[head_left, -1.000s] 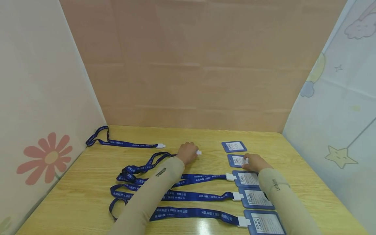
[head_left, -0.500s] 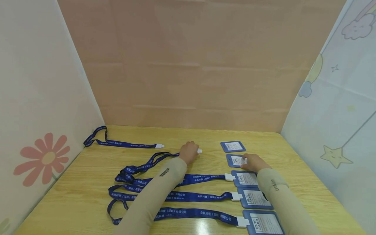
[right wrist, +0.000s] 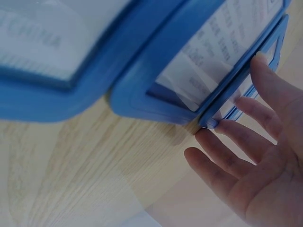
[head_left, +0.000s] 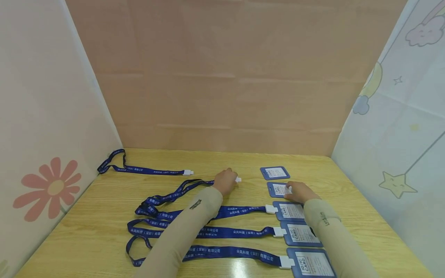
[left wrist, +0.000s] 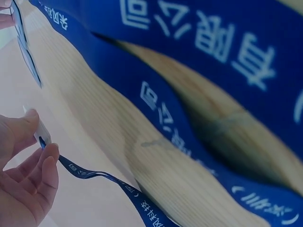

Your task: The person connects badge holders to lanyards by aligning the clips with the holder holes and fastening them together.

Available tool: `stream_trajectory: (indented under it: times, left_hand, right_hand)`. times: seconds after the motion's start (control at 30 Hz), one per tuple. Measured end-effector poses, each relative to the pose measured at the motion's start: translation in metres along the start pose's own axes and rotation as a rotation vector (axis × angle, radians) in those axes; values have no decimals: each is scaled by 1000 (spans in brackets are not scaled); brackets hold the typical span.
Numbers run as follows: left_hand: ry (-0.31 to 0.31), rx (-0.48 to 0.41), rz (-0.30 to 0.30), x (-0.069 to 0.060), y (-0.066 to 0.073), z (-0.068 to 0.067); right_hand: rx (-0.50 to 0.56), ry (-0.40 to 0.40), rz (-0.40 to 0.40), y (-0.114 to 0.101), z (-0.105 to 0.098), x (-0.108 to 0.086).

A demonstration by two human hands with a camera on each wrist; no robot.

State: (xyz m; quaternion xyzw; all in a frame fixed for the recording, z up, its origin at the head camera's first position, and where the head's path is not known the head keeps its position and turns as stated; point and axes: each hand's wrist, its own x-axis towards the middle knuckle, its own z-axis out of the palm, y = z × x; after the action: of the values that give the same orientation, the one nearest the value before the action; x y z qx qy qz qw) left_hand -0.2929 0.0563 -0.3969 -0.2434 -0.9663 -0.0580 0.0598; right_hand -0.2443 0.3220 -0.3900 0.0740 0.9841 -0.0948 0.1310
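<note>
Nearest, three lanyards (head_left: 222, 251) run across the bench (head_left: 76, 235), clipped to three card holders (head_left: 303, 234) stacked row by row with slim gaps; the left sleeve (head_left: 180, 235) passes over the straps. Just beyond, the right hand (head_left: 299, 192) grips the right end of a loose card holder (head_left: 277, 189), its slotted left edge facing the middle. Level with it, the left hand (head_left: 225, 181) pinches the white clip (head_left: 238, 179) of a crumpled lanyard (head_left: 170, 198), and a strip of bare wood separates clip from holder. Farther back lie another card holder (head_left: 275, 173), just beside the gripped one, and a far lanyard (head_left: 153, 171), its loop at the left wall (head_left: 52, 96). Wood also shows behind both, up to the back wall (head_left: 222, 88).
</note>
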Motion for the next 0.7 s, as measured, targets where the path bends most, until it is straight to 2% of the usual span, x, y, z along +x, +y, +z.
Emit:
stream_trajectory:
  times: [0.4,0.7]
  left_hand:
    - [-6,-8,9,4,7,6]
    - [22,31,34,4,11,4]
  right_hand:
    - [11,-5,0,1,-1,-1]
    - [10,6,-5,0,0,0]
